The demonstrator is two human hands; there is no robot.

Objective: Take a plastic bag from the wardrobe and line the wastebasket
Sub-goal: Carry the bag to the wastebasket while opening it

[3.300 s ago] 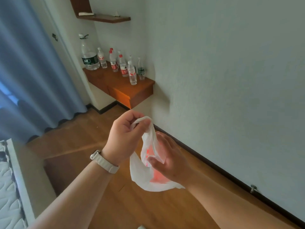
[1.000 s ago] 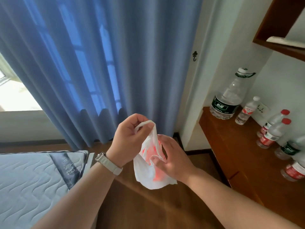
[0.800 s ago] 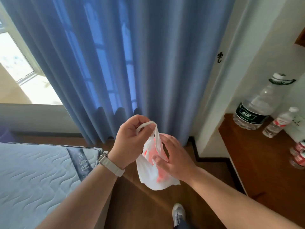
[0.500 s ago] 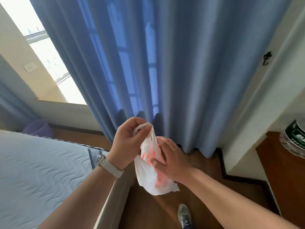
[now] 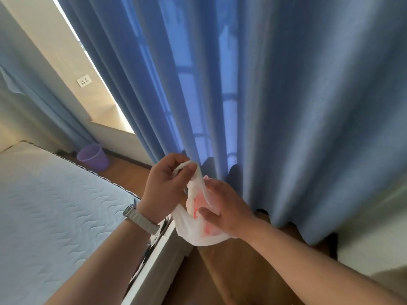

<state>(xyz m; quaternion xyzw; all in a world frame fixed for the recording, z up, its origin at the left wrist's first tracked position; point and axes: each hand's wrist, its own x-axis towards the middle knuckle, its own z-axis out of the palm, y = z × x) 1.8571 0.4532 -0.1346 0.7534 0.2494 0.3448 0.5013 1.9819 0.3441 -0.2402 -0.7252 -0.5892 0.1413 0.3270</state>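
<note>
A white plastic bag [image 5: 196, 225] with red print hangs crumpled between my two hands in front of me. My left hand [image 5: 165, 188], with a watch on its wrist, pinches the bag's top edge. My right hand [image 5: 224, 208] holds the bag's side, thumb pressed on the film. A purple wastebasket [image 5: 93, 157] stands upright on the wooden floor at the far left, beyond the bed and below the window. It looks unlined; its inside is barely visible.
A bare quilted mattress [image 5: 55, 216] on a white bed frame fills the lower left. Long blue curtains [image 5: 264, 106] hang straight ahead to the floor. Wooden floor [image 5: 220, 278] runs between the bed and the curtains. A wall socket [image 5: 84, 81] sits beside the window.
My view has swung left, from the shelf with water bottles past the curtains to the bed and window. The wastebasket has come into sight. Both hands keep the same hold on the bag.
</note>
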